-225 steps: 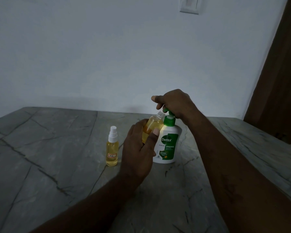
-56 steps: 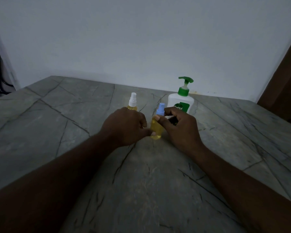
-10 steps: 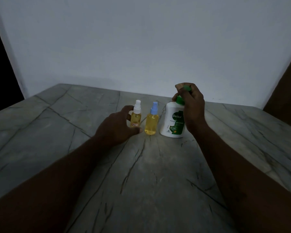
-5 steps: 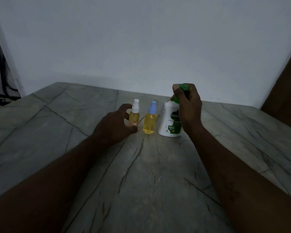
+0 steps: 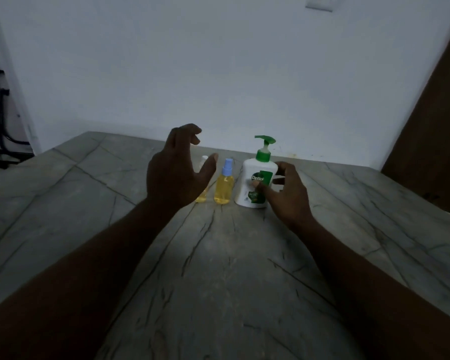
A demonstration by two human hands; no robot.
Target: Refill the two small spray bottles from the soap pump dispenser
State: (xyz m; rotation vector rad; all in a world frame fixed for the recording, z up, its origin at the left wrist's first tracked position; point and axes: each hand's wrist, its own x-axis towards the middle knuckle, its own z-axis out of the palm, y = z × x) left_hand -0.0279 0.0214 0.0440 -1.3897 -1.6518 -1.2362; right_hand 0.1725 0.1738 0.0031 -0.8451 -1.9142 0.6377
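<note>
- Grey veined tabletop under a pale wall carries everything, dimly lit.
- Blue-capped spray bottle stands upright at 12 o'clock, capped and amber-filled; the white-capped spray bottle at its 9 o'clock is mostly hidden.
- Soap pump dispenser stands just beside, at its 3 o'clock.
- Right grip is loosely spread by the dispenser, thumb across the label; left grip hangs raised, spread, empty.
- Refilling looks done: both should draw toward 6 o'clock, clear of the light bottles.
</note>
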